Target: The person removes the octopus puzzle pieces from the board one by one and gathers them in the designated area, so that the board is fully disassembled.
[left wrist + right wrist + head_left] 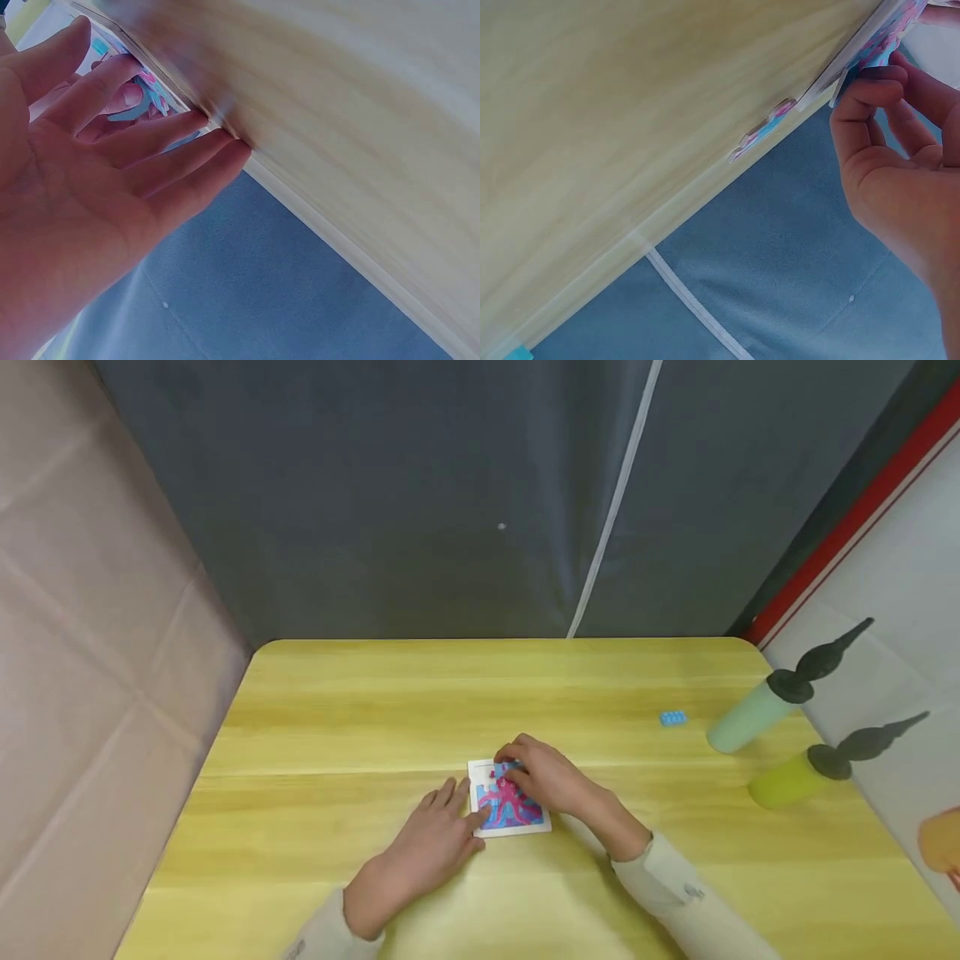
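While the puzzle (pixel 508 802) lies flat mid-worktop (pixel 375 710), the head view has the left hand (pixel 431 843) flat at its left edge, fingers straight and slightly spread, likely bracing the tray against sliding. Right hand (pixel 543 777) covers the far corner, fingers curled down on a piece. Blue block (pixel 672 718) and two bottles (pixel 780 710) sit well apart, right.

Left wrist: fingers (pixel 172 142) extended, tips touching the tray edge (pixel 161 94).

Right wrist: fingers (pixel 870 97) bent, pinching at the puzzle's edge (pixel 855 52); a loose piece (pixel 761 135) lies just beside.
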`<act>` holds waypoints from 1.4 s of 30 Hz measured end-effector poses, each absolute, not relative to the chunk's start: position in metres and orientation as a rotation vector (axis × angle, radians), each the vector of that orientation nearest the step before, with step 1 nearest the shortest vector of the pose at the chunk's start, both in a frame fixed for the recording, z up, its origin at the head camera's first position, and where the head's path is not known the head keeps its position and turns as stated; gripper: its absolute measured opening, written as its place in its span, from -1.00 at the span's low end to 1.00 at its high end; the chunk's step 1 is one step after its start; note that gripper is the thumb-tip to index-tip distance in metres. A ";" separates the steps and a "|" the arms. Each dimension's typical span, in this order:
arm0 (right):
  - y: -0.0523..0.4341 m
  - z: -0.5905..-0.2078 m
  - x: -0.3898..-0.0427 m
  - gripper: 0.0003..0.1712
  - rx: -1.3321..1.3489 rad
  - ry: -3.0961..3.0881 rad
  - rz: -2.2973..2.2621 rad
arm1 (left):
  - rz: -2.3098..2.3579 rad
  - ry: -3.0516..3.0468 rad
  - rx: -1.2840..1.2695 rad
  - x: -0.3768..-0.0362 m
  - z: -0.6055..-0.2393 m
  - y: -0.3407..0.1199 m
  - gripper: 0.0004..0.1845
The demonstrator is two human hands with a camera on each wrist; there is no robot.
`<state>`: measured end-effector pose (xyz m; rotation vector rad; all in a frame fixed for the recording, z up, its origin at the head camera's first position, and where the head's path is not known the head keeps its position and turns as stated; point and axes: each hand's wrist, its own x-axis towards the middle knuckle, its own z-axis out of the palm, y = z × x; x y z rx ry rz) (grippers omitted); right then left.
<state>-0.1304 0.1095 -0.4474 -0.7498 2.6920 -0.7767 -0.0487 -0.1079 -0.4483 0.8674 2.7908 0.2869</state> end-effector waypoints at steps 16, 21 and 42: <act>0.131 -0.434 -0.136 -0.79 -0.685 2.739 -0.841 | 0.281 2.778 0.934 -0.065 -0.443 -0.094 -0.53; 0.130 -0.433 -0.138 -0.84 -0.679 2.720 -0.870 | 0.275 2.765 0.903 -0.064 -0.441 -0.093 -0.53; 0.135 -0.438 -0.136 -0.86 -0.632 2.719 -1.004 | 0.257 2.754 0.925 -0.063 -0.445 -0.099 -0.53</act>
